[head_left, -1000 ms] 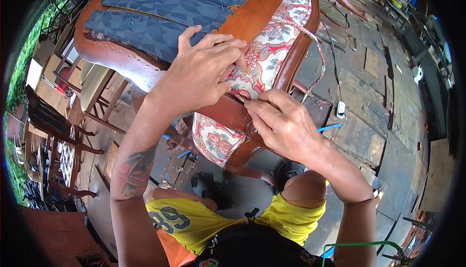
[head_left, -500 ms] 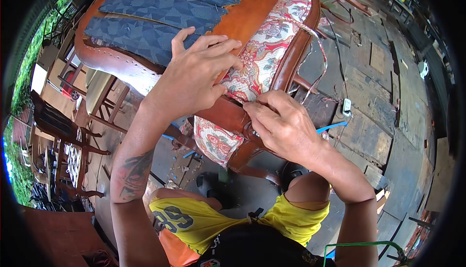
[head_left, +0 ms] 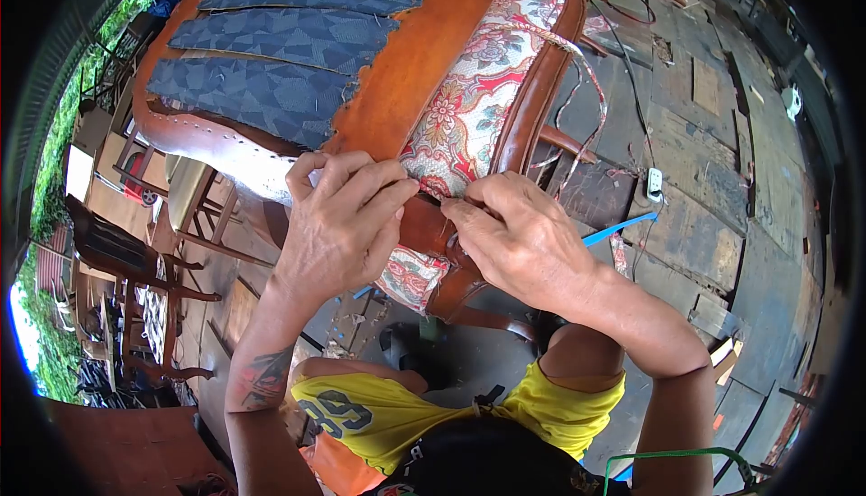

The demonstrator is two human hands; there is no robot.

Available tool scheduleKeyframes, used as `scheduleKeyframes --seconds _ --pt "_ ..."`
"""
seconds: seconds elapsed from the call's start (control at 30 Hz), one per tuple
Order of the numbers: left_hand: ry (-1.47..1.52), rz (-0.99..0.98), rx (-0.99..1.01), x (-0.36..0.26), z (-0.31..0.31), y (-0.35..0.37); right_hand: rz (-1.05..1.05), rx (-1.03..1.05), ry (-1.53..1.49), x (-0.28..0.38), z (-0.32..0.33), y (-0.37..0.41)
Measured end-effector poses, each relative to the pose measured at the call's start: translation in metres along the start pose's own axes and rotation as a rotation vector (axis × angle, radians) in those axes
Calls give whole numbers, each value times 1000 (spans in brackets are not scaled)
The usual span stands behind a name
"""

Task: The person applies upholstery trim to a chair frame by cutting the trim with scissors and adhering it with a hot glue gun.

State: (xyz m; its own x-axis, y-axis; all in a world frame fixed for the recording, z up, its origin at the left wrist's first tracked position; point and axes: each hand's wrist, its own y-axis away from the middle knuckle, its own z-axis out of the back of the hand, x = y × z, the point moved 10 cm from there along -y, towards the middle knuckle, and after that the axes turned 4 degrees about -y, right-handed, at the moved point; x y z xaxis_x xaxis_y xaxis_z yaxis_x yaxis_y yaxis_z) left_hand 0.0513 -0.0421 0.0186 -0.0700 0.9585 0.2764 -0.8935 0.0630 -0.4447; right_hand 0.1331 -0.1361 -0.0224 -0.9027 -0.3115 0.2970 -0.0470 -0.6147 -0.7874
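A carved wooden chair frame (head_left: 185, 138) lies in front of me, with floral upholstery fabric (head_left: 456, 126) set along its wooden rail. My left hand (head_left: 347, 216) is closed at the near edge of this fabric, its fingers bent over the wood; what its fingertips hold is hidden. Close beside it, my right hand (head_left: 528, 239) pinches at the fabric's corner, thumb and forefinger together, but I cannot make out what is between them. A patterned piping cord (head_left: 591, 77) loops loosely off the chair's right side. Blue patterned strips (head_left: 262, 90) cover part of the frame next to a brown panel (head_left: 410, 72).
A white power socket (head_left: 654, 182) with a black cable lies on the plank floor (head_left: 695, 176) to the right, near a blue strip (head_left: 622, 227). Other wooden chairs (head_left: 117, 252) stand at left. A green cord (head_left: 677, 454) crosses near my right arm.
My left hand has drawn back toward me, its fingers curling more. My right hand stays at the fabric corner. The chair sits slightly further left in view, and the view has shifted.
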Motion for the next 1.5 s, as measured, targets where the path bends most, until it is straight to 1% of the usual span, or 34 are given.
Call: scheduleKeyframes --seconds 0.2,0.43,0.5,0.53,0.6,0.63,0.67,0.77,0.9,1.0,1.07,1.27,1.5 --pt "-46 12 18 -1 -6 7 8 9 22 1 -1 0" --pt "-21 34 27 -2 -6 6 22 -8 5 3 2 -3" --pt "2 43 23 -2 -5 6 -116 5 -105 -11 2 -6" --pt "3 47 20 -2 -5 6 -114 10 -104 -11 2 -7" --pt "-3 46 2 -2 -4 8 -206 -2 -224 -22 3 -9" --pt "-1 51 -2 -2 -4 8 -235 25 -245 -25 2 -11" --pt "11 53 -5 -2 -4 9 -232 33 -245 -24 3 -13" --pt "23 61 -18 -1 -3 11 -415 68 -366 -33 4 -17" --pt "16 55 -30 -2 -2 12 -378 76 -323 -31 2 -17" --pt "38 65 -48 -1 -3 14 -391 77 -289 -28 2 -12" --pt "36 63 -52 -1 -3 14 -310 55 -220 -22 4 -11" --pt "39 60 -45 -1 -3 14 -188 12 -110 -12 5 -5" --pt "49 60 0 -3 -7 15 -174 21 -74 -15 2 1"
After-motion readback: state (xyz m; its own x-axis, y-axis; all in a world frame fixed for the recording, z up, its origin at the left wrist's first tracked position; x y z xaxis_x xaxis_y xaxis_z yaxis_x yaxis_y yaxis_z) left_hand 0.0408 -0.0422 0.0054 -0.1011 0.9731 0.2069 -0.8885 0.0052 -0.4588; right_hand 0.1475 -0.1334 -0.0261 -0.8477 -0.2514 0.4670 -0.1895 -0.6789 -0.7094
